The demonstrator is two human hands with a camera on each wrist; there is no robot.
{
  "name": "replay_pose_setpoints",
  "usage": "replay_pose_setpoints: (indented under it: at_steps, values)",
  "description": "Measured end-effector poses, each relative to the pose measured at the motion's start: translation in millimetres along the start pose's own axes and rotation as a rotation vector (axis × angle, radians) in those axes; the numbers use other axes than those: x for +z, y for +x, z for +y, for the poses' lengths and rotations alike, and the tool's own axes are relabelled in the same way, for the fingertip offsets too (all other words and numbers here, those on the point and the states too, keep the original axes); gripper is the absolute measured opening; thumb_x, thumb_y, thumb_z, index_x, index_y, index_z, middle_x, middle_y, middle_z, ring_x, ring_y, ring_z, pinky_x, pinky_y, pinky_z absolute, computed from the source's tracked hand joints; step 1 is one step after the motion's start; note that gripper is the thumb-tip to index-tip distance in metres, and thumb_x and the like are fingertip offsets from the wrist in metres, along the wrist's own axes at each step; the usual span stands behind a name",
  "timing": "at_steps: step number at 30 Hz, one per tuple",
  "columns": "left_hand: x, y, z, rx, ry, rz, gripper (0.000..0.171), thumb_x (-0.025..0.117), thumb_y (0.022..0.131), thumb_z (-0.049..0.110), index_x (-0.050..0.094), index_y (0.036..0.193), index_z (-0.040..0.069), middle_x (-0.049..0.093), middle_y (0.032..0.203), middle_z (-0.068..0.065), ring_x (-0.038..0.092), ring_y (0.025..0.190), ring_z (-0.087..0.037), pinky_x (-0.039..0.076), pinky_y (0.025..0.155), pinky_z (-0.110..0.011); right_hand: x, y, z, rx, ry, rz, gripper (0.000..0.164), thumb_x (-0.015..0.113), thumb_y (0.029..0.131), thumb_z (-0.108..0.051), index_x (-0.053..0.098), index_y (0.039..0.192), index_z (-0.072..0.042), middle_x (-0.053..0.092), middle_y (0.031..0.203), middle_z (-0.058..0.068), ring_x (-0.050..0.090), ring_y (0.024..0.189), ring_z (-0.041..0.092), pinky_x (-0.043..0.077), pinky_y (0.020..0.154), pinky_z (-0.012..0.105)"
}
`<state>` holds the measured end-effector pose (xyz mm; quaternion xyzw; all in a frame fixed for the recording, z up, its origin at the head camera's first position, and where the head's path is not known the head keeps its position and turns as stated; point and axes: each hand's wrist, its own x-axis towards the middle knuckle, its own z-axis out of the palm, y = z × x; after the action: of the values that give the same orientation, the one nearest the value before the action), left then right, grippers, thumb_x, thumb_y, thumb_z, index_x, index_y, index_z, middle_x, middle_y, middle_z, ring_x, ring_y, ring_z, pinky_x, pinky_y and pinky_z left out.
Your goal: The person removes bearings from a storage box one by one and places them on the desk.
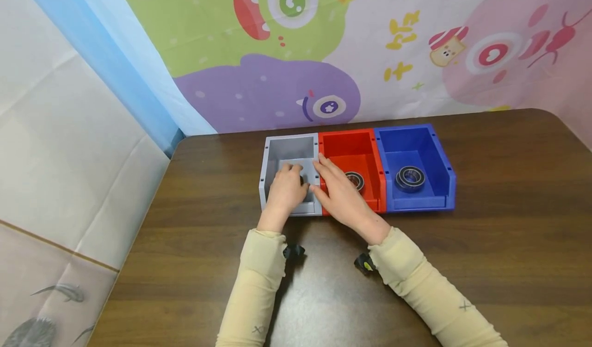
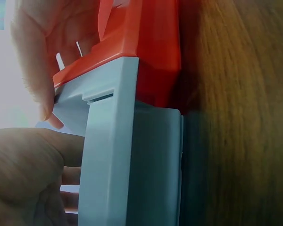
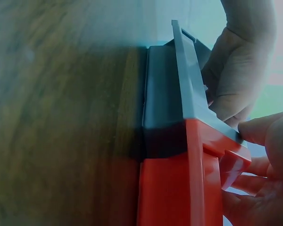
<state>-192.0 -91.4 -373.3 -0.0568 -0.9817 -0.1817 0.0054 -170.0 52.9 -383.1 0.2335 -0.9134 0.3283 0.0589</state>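
Observation:
My left hand [image 1: 285, 188] reaches down into the grey bin [image 1: 265, 175], its fingers and thumb curled about a dark bearing [image 1: 302, 180], most of which the hand hides. Beside it, my right hand [image 1: 343, 195] lies across the wall shared by the grey bin and the red bin [image 1: 380, 182], fingers fairly straight and the thumb at the grey side. A ring bearing [image 1: 355, 180] in the red bin is partly covered by that hand. In the right wrist view, the right thumb [image 3: 262, 129] touches the rim where the two bins meet.
A blue bin [image 1: 444, 182] adjoins the red one on the right, with bearings [image 1: 410, 178] stacked near its front. The bins stand in a row on a brown wooden table [image 1: 499, 223], near its back edge. A cartoon-printed cloth [image 1: 277, 90] hangs behind.

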Motion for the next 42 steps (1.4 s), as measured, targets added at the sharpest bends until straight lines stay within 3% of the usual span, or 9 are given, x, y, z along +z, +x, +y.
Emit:
replay_pose_setpoints:
  at_steps: [12,29,42]
  values:
    - [-0.1,-0.8,-1.0,-0.034,0.032,-0.045,0.044,0.064,0.081,0.021,0.055,0.121,0.003,0.055,0.115,-0.019,0.056,0.101,-0.036,0.048,0.082,-0.047,0.3,-0.6,1.2,-0.006,-0.039,-0.018,0.057,0.052,0.092,-0.029,0.034,0.14,-0.004,0.026,0.148,0.011,0.03,0.134,0.025,0.028,0.107,0.04]
    - [-1.2,-1.6,-2.7,-0.006,0.061,-0.039,0.048,0.069,0.074,0.015,0.057,0.119,0.003,0.057,0.112,-0.018,0.057,0.098,-0.036,0.049,0.079,-0.046,2.5,-0.2,3.2,-0.034,-0.057,-0.009,0.054,0.05,0.093,-0.029,0.035,0.14,-0.007,0.025,0.148,0.011,0.031,0.133,0.026,0.03,0.106,0.04]
    - [-0.3,0.1,-5.0,-0.021,0.083,-0.052,0.044,0.069,0.074,0.019,0.058,0.114,0.003,0.057,0.109,-0.017,0.057,0.095,-0.035,0.049,0.077,-0.045,2.6,-1.2,4.3,-0.042,-0.053,-0.009,0.054,0.049,0.093,-0.03,0.035,0.14,-0.007,0.025,0.148,0.011,0.032,0.132,0.026,0.031,0.105,0.041]
